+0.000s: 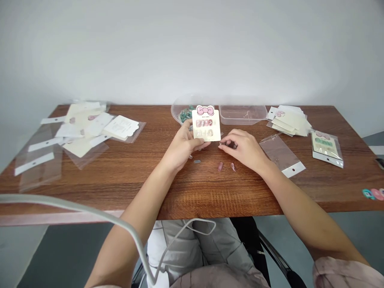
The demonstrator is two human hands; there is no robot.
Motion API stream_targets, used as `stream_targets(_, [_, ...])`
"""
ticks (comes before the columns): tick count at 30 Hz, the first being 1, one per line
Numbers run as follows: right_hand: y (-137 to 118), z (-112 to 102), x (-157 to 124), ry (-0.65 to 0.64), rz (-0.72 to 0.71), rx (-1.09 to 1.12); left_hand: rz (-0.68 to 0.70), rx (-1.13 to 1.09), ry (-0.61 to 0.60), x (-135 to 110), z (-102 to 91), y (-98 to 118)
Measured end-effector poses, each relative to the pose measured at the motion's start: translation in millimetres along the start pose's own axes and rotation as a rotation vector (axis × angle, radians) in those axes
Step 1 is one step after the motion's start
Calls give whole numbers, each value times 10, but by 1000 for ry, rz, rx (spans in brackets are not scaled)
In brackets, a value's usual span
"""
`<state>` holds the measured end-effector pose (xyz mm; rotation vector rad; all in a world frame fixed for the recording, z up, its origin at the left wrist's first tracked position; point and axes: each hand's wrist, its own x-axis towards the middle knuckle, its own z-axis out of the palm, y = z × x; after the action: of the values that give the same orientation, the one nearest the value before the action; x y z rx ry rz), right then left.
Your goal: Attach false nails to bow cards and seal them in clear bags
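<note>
My left hand point(180, 146) grips a cream display card point(198, 137) by its left and lower edge, holding it up above the table. A pink bow tops the card, with pink press-on nails in its upper row and clear spots below. Just right of the card, my right hand point(244, 148) has thumb and fingers pinched around something small, perhaps a nail; the fingers hide most of it. Below, two dark pink press-on nails point(220, 166) lie on the wood. A small greyish piece point(197, 161) rests under my left hand.
Behind the card stand a clear tub point(177, 105) with green nails and a clear rectangular box point(243, 120). Cards and clear bags point(81, 146) spread at left. At right are stacked cards point(292, 120), a clear bag point(280, 154) and a bagged green nail set point(326, 148). A white cable point(120, 224) crosses the front left.
</note>
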<state>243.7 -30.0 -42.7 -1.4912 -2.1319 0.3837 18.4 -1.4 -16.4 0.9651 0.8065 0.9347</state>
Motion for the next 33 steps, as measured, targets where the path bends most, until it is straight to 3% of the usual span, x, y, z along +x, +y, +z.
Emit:
stream_targets(6, [25,-133,-63,303,31,47,-21,-4,-3,-4,26,-30])
stream_targets(17, [-106,-79,-76,292,-207,-8,-43,9,-75,-7,56,-103])
stream_targets(23, [-44,-20,-49,443,-365,-44,-55,14,-100,-21,74,-124])
stream_targets(33, [-15,2,-56,406,-349,-47,-47,-8,-130,-19,83,-142])
